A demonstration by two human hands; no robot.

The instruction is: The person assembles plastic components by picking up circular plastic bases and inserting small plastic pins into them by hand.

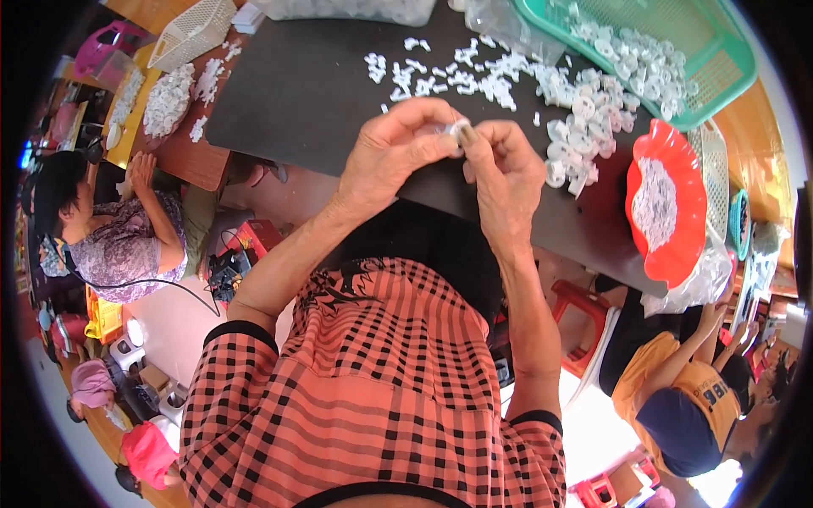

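Note:
Both my hands meet above the near edge of the dark table [288, 93]. My left hand [396, 152] pinches a small white plastic part [458, 130] between thumb and fingertips. From the other side, my right hand [506, 173] closes its thumb and forefinger on the same part. Its exact shape is mostly hidden by the fingertips. Beyond my hands lie many small white plastic pieces [457, 78], scattered loosely. To their right, round translucent white plastic parts [584, 106] are heaped on the table.
A green basket [730, 85] holding more round parts stands far right. Nearer is a red wavy-rimmed bowl [690, 199] of small pieces, with a plastic bag [699, 288] below it. A clear container [351, 10] sits at the far edge. Co-workers sit left [135, 229] and right [677, 389].

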